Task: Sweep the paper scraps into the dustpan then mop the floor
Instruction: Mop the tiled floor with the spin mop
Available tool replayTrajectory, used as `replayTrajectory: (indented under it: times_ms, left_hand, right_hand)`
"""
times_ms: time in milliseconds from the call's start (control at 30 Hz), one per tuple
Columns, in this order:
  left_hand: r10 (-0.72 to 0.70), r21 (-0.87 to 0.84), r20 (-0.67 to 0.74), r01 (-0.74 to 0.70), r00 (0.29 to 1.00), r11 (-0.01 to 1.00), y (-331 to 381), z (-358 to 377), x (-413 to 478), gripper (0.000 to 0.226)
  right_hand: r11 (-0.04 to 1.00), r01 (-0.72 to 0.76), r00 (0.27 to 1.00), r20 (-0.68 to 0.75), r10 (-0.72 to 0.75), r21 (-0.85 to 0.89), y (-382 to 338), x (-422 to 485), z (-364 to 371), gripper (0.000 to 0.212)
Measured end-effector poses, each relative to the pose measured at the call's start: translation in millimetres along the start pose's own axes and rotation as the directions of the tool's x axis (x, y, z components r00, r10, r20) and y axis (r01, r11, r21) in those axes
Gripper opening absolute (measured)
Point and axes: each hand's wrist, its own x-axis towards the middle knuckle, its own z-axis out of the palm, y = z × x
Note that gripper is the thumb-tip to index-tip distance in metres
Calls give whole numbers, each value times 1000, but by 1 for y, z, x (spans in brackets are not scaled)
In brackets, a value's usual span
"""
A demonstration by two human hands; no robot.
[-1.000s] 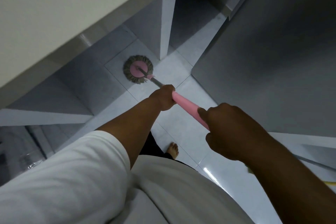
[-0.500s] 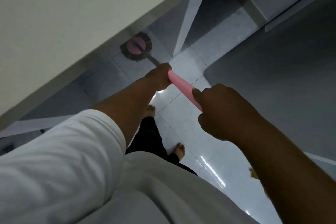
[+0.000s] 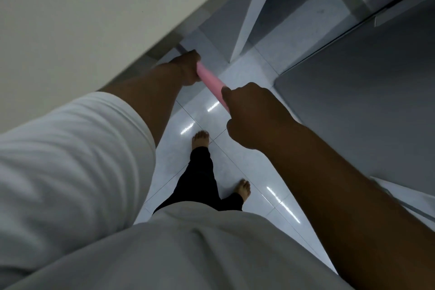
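The pink mop handle (image 3: 210, 82) slants away toward the glossy white tile floor (image 3: 235, 160); its head is out of sight.

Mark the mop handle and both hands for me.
mop handle (image 3: 210, 80): head view, on the pink grip between the hands.
left hand (image 3: 188, 67): head view, on its knuckles.
right hand (image 3: 249, 115): head view, on its back.

The person wears a loose white short-sleeved shirt (image 3: 188, 254) and black ankle-length trousers (image 3: 200, 179), with bare feet (image 3: 200, 139).
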Motion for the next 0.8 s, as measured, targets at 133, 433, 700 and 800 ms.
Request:
replayTrajectory:
  times_ms: [133, 433, 700, 800]
  left_hand:
    - [3, -12, 29, -3, 1000, 1000, 11, 32, -27, 69]
    - [166, 104, 62, -172, 984, 980, 60, 119, -124, 46]
    - [271, 44, 42, -272, 962, 961, 93, 183, -200, 47]
    - [266, -7, 37, -265, 963, 964, 92, 191, -211, 41]
  right_hand:
    - [999, -7, 1000, -8, 6, -33, 13, -40, 13, 36]
    - [997, -41, 997, 60, 45, -72, 45, -173, 17, 37]
    - [985, -86, 988, 114, 104, -152, 60, -269, 21, 42]
    - [984, -83, 989, 109, 101, -161, 58, -279, 26, 39]
